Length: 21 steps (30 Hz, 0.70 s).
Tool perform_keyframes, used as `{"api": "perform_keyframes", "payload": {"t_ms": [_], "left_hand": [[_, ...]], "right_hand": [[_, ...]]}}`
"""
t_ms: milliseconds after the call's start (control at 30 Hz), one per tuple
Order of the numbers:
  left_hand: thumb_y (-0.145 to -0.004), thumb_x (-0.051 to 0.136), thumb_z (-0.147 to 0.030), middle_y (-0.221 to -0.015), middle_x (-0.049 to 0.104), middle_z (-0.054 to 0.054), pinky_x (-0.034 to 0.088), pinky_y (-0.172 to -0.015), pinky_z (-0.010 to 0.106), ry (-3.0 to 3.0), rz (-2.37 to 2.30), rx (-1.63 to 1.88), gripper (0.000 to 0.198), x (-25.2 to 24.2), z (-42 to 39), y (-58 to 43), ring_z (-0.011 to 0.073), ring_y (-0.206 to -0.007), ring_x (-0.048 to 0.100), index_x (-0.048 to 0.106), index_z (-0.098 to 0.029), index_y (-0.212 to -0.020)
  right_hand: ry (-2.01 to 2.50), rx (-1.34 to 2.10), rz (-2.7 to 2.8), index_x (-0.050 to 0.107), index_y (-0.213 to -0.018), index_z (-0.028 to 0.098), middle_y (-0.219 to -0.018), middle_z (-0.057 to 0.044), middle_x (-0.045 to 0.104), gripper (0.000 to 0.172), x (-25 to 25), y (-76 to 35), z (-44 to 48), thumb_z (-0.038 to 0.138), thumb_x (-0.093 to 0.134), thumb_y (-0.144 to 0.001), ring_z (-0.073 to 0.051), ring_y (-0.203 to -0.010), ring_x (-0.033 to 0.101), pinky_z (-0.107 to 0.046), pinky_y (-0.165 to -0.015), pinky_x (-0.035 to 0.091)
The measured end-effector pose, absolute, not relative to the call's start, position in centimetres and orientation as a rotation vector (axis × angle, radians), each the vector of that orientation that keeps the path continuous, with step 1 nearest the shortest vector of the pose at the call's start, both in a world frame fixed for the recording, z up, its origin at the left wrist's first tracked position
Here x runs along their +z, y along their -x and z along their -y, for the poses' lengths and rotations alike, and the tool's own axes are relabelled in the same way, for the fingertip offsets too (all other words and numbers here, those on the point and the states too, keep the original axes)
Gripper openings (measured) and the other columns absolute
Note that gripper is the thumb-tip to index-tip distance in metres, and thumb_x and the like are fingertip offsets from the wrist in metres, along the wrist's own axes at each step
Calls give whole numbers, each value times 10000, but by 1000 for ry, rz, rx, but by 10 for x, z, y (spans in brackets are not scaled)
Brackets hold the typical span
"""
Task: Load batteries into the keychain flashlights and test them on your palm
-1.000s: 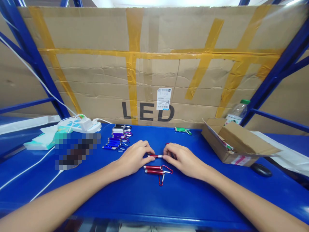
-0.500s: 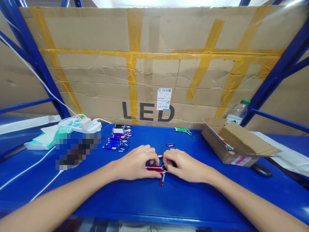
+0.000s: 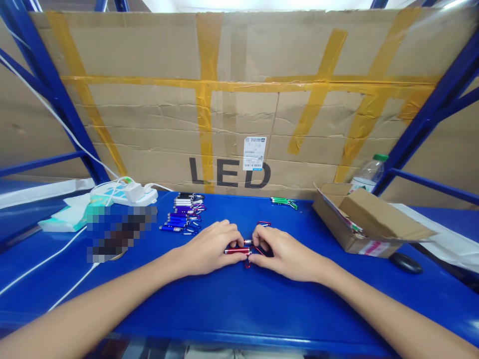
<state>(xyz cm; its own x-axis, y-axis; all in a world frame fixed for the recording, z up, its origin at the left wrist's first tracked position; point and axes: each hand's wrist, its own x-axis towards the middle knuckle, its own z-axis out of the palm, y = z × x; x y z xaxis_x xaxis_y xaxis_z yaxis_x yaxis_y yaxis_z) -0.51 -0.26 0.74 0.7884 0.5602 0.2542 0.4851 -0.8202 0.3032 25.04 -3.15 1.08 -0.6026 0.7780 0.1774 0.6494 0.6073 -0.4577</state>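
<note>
From where I'm standing, both hands are resting low over the blue tabletop (image 3: 239, 309), facing each other across a bunch of small red penlights. The left hand (image 3: 211, 248) is bracketing them from one side: its thumb is lying along the near edge of a red penlight (image 3: 236, 251), while its bent fingers are sitting on the far side. The right hand (image 3: 288, 253) is meeting the other end — thumb touching near the penlight's tip, fingers curved above, thumb and fingers standing apart. Whether either hand is truly gripping or merely pressing, I cannot tell. Between the fingertips of both hands, a silver tip (image 3: 247, 242) is showing from a second penlight. A red carabiner (image 3: 264, 224) is lying just beyond the right hand. Farther off, blue penlights (image 3: 175, 219) are lying leftward — green penlights (image 3: 280, 200) are lying well beyond the right hand.
</note>
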Motion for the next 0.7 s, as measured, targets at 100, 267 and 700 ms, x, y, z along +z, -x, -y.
{"api": "perform_keyframes", "payload": {"t_ms": [100, 267, 700], "left_hand": [[-1035, 706, -398, -1016, 687, 27, 401, -815, 351, -2757, -851, 493, 194, 5, 1, 5, 232, -956, 562, 660, -209, -1032], [-1044, 690, -409, -1022, 686, 37, 412, -802, 354, -2770, -857, 517, 194, 3, -1, 5, 234, -953, 564, 679, -215, -1045], [-1041, 686, -436, -992, 683, 39, 427, -786, 351, -2760, -869, 549, 224, 1, -2, 6, 230, -932, 560, 686, -213, -1025]], "right_hand": [[1136, 502, 2494, 540, -1012, 239, -929, 8, 621, 312, 11, -250, 35, 447, 771, -985, -195, -823, 559, -303, -723, 400], [934, 473, 2618, 645, -1067, 248, -1024, -17, 632, 168, 11, -252, 36, 405, 703, -1049, -211, -961, 579, -334, -881, 432], [873, 552, 2662, 728, -1068, 251, -857, 18, 620, 128, 15, -252, 36, 375, 706, -1048, -187, -842, 596, -337, -884, 439]]}}
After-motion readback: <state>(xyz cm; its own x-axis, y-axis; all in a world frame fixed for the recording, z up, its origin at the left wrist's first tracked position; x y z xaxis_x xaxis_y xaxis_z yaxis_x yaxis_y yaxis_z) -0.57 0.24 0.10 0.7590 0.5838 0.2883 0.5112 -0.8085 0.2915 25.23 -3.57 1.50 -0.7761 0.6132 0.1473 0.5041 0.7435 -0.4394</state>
